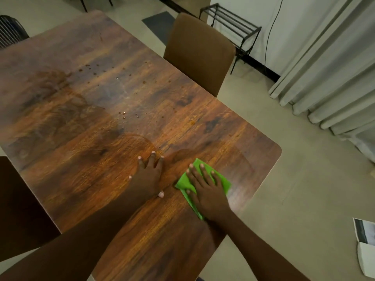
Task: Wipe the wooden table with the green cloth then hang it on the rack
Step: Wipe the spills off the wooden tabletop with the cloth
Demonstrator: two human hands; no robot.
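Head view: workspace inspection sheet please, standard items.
Surface: wooden table, droplets and wet streaks across the middle.
Job's things: green cloth flat near the table's right corner; rack by the wall, nothing hung on it.
Clutter: white item on the floor, unclear what.
Hands: left hand flat on bare wood; right hand pressing flat on the cloth.
Cables: black cable hanging down the wall.
Surroundings: brown chair, pale curtain.

Bright green cloth point(203, 179), brown-grained wooden table point(101, 98), black rack point(231, 23).
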